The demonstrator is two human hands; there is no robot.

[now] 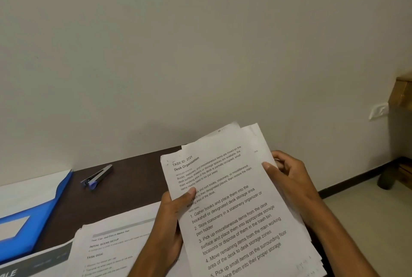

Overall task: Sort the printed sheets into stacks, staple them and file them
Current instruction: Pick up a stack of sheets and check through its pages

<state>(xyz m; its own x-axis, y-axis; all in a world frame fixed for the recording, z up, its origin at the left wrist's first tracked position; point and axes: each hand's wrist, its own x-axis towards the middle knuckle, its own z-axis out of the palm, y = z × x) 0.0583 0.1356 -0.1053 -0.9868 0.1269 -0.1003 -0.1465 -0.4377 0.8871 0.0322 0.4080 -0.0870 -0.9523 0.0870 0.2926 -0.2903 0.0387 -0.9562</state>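
Both hands' fingers (pixel 270 168) pinch the loose sheaf of printed sheets (pixel 234 198) held above the worktop (pixel 133 178), left hand (pixel 169 221) thumb on top, so uneven sheets might slip and scatter; leftward past a sorted sheet (pixel 111 245) lie stapler (pixel 98 176) and folder (pixel 33 221), rightward open floor.

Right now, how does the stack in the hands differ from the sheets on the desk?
The held stack is lifted and tilted, gripped by the left hand and right hand; the desk sheets lie flat and untouched. The held stack's top page is headed "Desk Organization"; the desk sheets' top page bears a grey band. Both are white printed task sheets, loosely aligned.
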